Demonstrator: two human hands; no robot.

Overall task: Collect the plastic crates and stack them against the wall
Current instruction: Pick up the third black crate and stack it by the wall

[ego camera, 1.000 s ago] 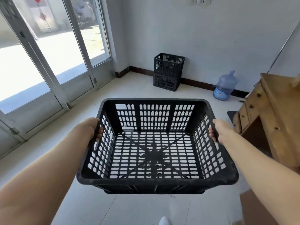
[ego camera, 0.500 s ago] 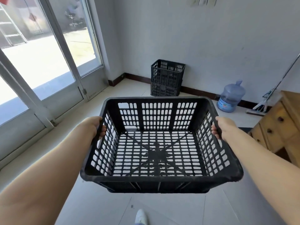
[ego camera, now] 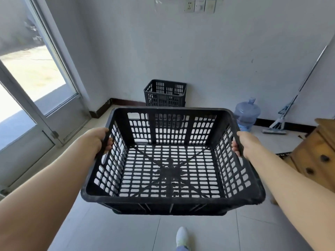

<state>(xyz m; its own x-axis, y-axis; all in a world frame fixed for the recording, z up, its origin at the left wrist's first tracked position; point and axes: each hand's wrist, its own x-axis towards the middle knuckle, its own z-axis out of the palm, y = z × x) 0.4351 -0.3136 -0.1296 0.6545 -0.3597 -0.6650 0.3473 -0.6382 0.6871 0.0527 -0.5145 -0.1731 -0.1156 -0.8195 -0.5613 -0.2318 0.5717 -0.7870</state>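
A black slotted plastic crate (ego camera: 168, 165) hangs level and empty over the tiled floor (ego camera: 112, 230), its base a grid with crossed ribs. The left hand (ego camera: 98, 140) and right hand (ego camera: 243, 144) are closed over its opposite side rims. Farther off, stacked crates (ego camera: 165, 93) stand against the wall (ego camera: 181, 51), contents hidden.

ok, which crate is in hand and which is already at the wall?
The near crate is carried, left hand and right hand gripping its side rims. The far stacked crates sit against the wall.
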